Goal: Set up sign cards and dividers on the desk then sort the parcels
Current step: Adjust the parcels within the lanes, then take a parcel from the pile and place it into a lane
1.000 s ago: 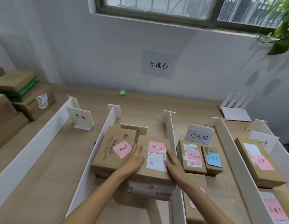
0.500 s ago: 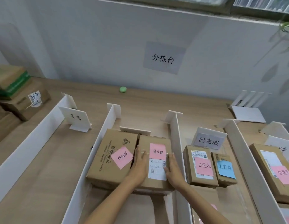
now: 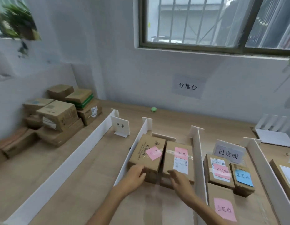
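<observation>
Touches near edge of left parcel [image 3: 146, 153] with left hand [image 3: 135, 174], grip too blurred to tell; holds right hand [image 3: 179, 178] loose-fingered over right parcel [image 3: 177, 161].

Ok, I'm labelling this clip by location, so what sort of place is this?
Probably a parcel sorting station in an office or mailroom: a wall sign reads 分拣台, white dividers split the desk into lanes, and note-tagged parcels sit in them.

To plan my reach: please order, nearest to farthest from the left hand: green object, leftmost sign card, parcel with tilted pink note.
1. parcel with tilted pink note, at the left hand
2. leftmost sign card, farther back, left lane
3. green object, by the wall
</observation>
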Tool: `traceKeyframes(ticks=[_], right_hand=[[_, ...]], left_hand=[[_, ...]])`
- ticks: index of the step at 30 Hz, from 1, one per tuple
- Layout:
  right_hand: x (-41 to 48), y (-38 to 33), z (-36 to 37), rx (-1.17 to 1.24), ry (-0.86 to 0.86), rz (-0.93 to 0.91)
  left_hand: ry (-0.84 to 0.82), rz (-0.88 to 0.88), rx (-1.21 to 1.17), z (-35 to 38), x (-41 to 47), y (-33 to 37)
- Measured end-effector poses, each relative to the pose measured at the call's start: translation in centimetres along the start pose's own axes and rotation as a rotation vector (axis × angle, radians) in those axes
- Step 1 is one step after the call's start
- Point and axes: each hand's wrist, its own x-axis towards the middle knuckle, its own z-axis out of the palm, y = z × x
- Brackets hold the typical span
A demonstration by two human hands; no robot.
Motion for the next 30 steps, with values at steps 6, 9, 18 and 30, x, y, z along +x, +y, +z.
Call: traceKeyframes(ticks=[6, 9, 18, 30], right_hand=[[-3.1, -8.4, 5.2, -0.007, -0.255, -0.169], [-4.3, -12.7, 9.1, 0.031, -0.363, -0.19], [-7.6, -27.5, 22.1, 0.123, -0.619, -0.276], [-7.1, -46.1, 40.2, 0.159, -0.752, -0.121]], left_hand=[[0.256, -0.22, -0.019, -8.1, -14.3, -6.9], [0.373, -0.317, -0.019, -11.0, -21.0, -10.0], [0.607, -0.528, -0.128, -17.3, -35.3, -19.4], [0.73, -0.614, -0.116, -28.6, -47.5, -35.8]])
